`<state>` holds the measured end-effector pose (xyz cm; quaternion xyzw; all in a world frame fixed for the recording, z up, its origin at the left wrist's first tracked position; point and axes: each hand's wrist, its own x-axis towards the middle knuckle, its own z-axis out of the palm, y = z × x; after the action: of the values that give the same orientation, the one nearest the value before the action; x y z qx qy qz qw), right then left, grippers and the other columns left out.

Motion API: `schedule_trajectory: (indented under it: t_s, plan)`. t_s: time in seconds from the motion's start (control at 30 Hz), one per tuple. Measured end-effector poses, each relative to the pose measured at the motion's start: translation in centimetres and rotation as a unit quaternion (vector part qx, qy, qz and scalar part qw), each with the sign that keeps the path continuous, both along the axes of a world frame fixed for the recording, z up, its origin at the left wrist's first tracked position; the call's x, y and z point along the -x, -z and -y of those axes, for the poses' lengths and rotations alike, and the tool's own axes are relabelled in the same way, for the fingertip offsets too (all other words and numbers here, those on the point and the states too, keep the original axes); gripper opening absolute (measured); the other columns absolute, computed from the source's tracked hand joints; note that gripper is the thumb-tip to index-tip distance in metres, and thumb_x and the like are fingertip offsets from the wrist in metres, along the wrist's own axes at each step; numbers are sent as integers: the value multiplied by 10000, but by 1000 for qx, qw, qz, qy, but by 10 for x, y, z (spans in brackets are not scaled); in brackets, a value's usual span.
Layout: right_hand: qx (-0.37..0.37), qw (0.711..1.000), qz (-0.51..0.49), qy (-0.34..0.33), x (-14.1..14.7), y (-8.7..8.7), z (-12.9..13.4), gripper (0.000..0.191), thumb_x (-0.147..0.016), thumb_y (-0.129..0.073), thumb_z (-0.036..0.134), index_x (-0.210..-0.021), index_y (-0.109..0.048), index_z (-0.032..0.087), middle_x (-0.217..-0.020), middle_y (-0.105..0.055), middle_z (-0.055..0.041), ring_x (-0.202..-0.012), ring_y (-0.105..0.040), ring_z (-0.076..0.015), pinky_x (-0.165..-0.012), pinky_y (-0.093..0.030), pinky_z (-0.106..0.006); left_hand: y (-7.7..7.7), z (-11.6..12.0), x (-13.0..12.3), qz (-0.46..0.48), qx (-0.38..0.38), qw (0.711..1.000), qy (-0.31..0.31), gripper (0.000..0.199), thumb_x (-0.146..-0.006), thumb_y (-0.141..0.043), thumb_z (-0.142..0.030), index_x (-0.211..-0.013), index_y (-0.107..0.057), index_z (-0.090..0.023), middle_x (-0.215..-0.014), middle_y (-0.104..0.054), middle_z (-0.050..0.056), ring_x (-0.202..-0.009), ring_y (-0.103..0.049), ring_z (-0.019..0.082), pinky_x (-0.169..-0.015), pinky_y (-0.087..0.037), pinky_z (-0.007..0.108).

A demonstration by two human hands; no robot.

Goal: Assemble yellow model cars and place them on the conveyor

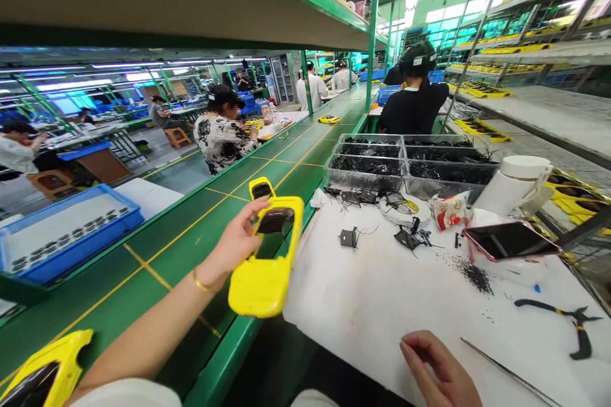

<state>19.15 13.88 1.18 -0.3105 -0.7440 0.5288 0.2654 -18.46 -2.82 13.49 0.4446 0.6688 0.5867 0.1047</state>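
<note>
My left hand [238, 238] grips a yellow toy car body shell [260, 286] by its side edge, raised over the near edge of the green conveyor belt [186, 261]. The shell has a dark window panel and an opening in the middle. Just behind it shows another yellow piece [261, 189] with a dark window; whether my fingers touch it I cannot tell. At the front of the white worktable [353, 299] rests my right hand [439, 372], fingers curled in and thumb near the fingertips, with nothing visible in it. A slim metal tool [508, 370] lies beside it.
Pliers [575, 318], a phone [513, 240], small black screws [470, 272], a white mug [515, 184] and clear bins [367, 165] of black wired parts occupy the table. Another yellow shell [52, 369] sits at lower left. A co-worker [415, 98] sits ahead.
</note>
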Motion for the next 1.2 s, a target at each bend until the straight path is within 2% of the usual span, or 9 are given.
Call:
schedule_trajectory:
  t_s: [0.2, 0.33, 0.5, 0.6, 0.67, 0.8, 0.87, 1.0, 1.2]
  plan:
    - [281, 943, -175, -11, 26, -49, 43, 703, -786, -685, 626, -1358, -464, 280, -1055, -655, -86, -842, -633, -212, -737, -557, -325, 55, -77, -148, 123, -73, 963, 228, 781, -614, -499, -15, -1336, -432, -305, -1590, -245, 46, -1480, -273, 269, -1193, -311, 487]
    - [354, 915, -174, 87, 27, -61, 51, 647, -715, -796, 502, -1242, -498, 273, -894, -589, -14, -755, -602, -185, -696, -526, -306, 89, -90, -179, 40, -13, 956, 290, 804, -655, -544, -63, -1411, -379, -280, -1588, -234, 89, -1498, -193, 298, -1227, -176, 526]
    - [205, 974, -70, 64, 26, -55, 64, 638, -825, -684, 494, -1356, -455, 225, -969, -613, -43, -897, -584, -214, -826, -510, -333, 82, -126, -149, 46, 58, 966, 249, 621, -791, -579, -375, -1375, -460, -199, -1531, -358, 132, -1441, -292, 313, -1197, -224, 495]
    - [75, 997, -15, -21, 21, -57, 58, 507, -946, -527, 446, -1393, -450, 221, -1139, -610, -93, -1018, -582, -228, -917, -497, -373, 71, -175, -141, 12, 158, 951, 265, 385, -813, -559, -459, -1026, -668, -157, -1102, -680, 111, -1086, -595, 257, -1009, -432, 392]
    - [-63, 996, 18, 65, 6, -60, 37, 454, -982, -454, 436, -1371, -475, 202, -1211, -581, -127, -1069, -573, -244, -937, -491, -415, 69, -202, -144, 12, 192, 929, 318, 381, -826, -527, -495, -790, -680, -148, -788, -689, 67, -801, -625, 203, -813, -481, 328]
    - [-345, 843, 59, 408, -46, -60, -36, 700, -917, -544, 456, -1469, -339, 79, -1464, -359, -246, -1368, -342, -347, -1079, -358, -544, 75, -222, -152, 48, 180, 904, 384, 421, -778, -598, -553, -758, -700, -145, -712, -663, 40, -720, -575, 161, -713, -431, 269]
    - [-343, 816, 75, 460, -69, -55, -72, 828, -872, -557, 518, -1479, -298, 17, -1491, -307, -278, -1401, -283, -364, -1091, -334, -546, 82, -221, -152, 97, 175, 893, 403, 487, -756, -589, -602, -799, -708, -132, -722, -654, 46, -712, -559, 158, -686, -419, 263]
    - [-242, 851, 111, 453, -91, -39, -110, 669, -854, -463, 648, -1139, -629, 65, -1125, -618, -215, -1090, -551, -346, -970, -413, -538, 96, -211, -153, 181, 169, 886, 392, 605, -785, -474, -694, -750, -652, -116, -597, -529, 5, -556, -443, 118, -551, -346, 251]
    - [-238, 868, 69, 430, -71, -60, -88, 560, -938, -436, 590, -1221, -592, 132, -1168, -618, -154, -1072, -573, -292, -922, -436, -464, 95, -206, -155, 231, 152, 893, 355, 571, -780, -512, -706, -661, -546, -149, -587, -438, -32, -566, -393, 106, -542, -293, 247]
